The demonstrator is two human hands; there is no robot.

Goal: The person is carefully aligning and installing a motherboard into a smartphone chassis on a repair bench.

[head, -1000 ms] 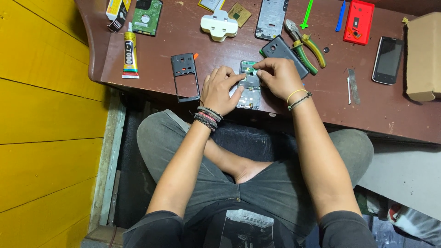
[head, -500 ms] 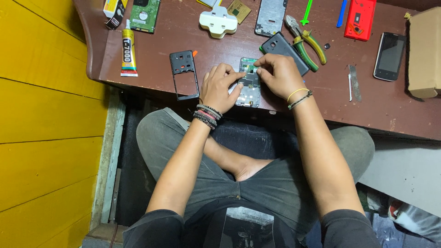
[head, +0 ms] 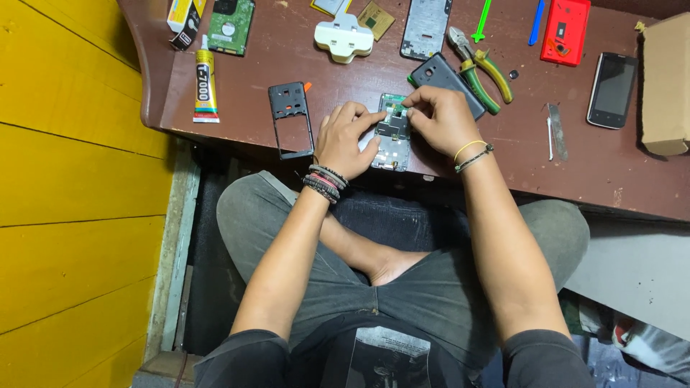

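An opened phone with its green circuit board showing lies at the near edge of the dark brown table. My left hand grips the phone's left side, thumb under it and forefinger reaching onto the board. My right hand rests over the phone's upper right, fingertips pinched at the top of the board. What those fingertips hold is too small to see. A black phone back cover lies just behind my right hand.
A black phone frame lies left of my hands, a glue tube further left. Green-handled pliers, tweezers, a red phone, a black phone, a grey frame, a white adapter and a cardboard box lie around.
Both hands stay on the opened phone with only slight finger shifts at the board. The view has tilted a little, so the table shows lower in the picture.
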